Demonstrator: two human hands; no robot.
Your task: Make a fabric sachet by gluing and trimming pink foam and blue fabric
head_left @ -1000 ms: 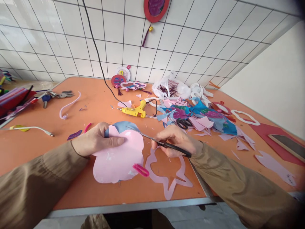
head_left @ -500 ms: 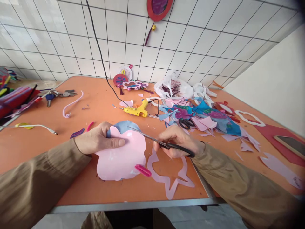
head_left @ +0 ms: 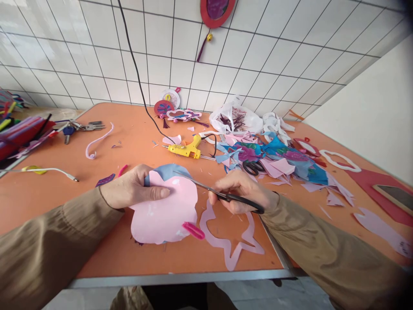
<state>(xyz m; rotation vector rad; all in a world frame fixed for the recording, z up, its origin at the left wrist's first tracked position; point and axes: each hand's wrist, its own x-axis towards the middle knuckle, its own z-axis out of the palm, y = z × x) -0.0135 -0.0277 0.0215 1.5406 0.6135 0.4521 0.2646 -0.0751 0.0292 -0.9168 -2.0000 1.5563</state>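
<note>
My left hand (head_left: pixel 137 189) pinches a pink scalloped paper shape (head_left: pixel 164 211) laid over blue paper (head_left: pixel 167 171), its thumb flat on the pink side. A bright pink pipe cleaner piece (head_left: pixel 193 230) sticks out at the shape's lower right. Black-handled scissors (head_left: pixel 226 196) are in my right hand (head_left: pixel 241 191), their blades pointing left along the shape's upper right edge, where blue paper shows beyond the pink. Just below my right hand lies a pink paper frame with pointed corners (head_left: pixel 230 245).
Behind my hands are a yellow glue gun (head_left: pixel 185 148) with a cord and a heap of paper scraps (head_left: pixel 274 155), with another pair of scissors (head_left: pixel 253 167). A phone (head_left: pixel 395 196) rests at right. Keys (head_left: pixel 80 127) and a white cable (head_left: pixel 53 170) are at left.
</note>
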